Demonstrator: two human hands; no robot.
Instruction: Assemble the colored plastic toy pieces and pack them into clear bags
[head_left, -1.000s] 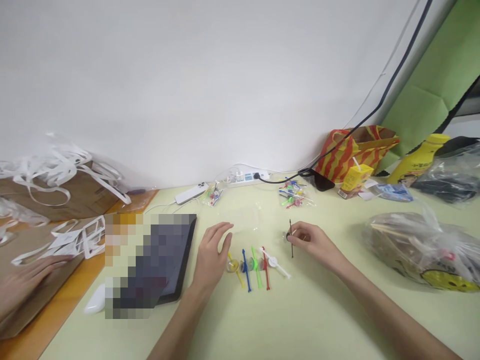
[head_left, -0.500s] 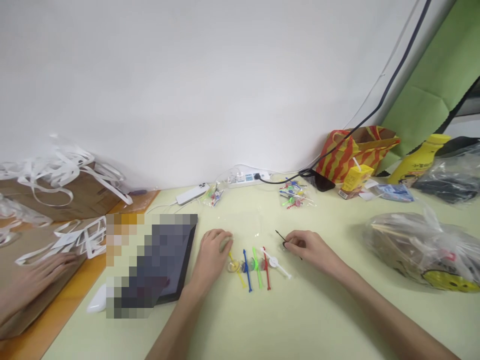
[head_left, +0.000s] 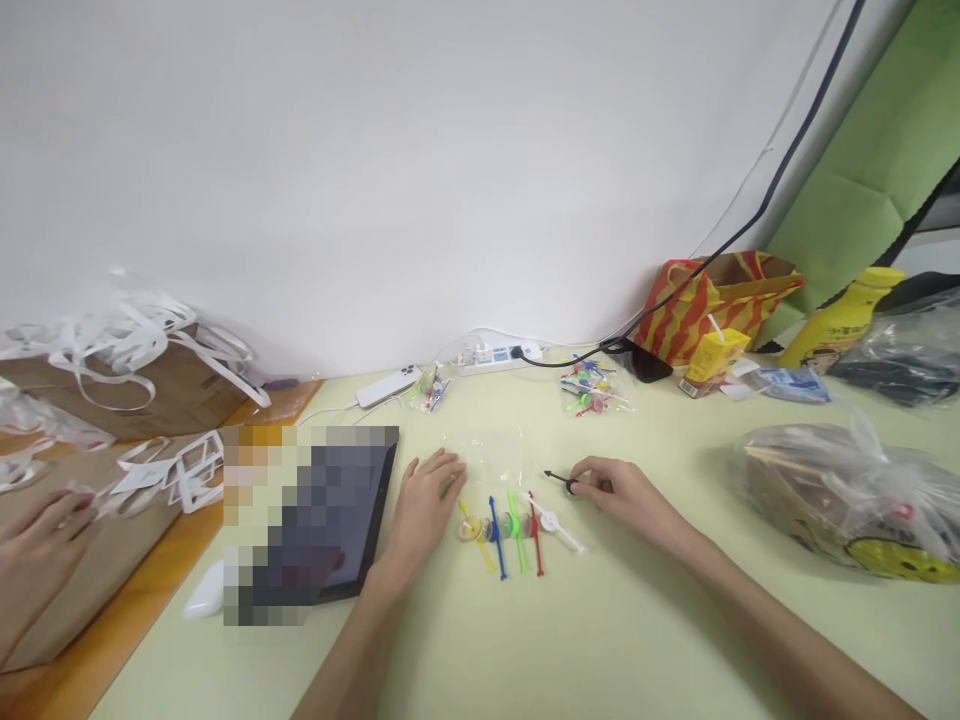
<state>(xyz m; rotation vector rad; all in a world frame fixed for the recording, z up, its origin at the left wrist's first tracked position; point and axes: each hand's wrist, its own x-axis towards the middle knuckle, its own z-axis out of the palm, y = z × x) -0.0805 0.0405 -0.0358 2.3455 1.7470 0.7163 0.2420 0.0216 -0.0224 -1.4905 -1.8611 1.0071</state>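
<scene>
The right hand pinches the black arrow spinner near the white spinner; the left hand, thumb and fingers parted, rests beside the yellow spinner.

- spinners on the table, in a row between left hand and right hand
- tablet left of the left hand
- power strip behind the spinners, along the wall
- carton before the bag, back right

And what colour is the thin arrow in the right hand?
Black; the head view shows the thin arrow best.
</scene>
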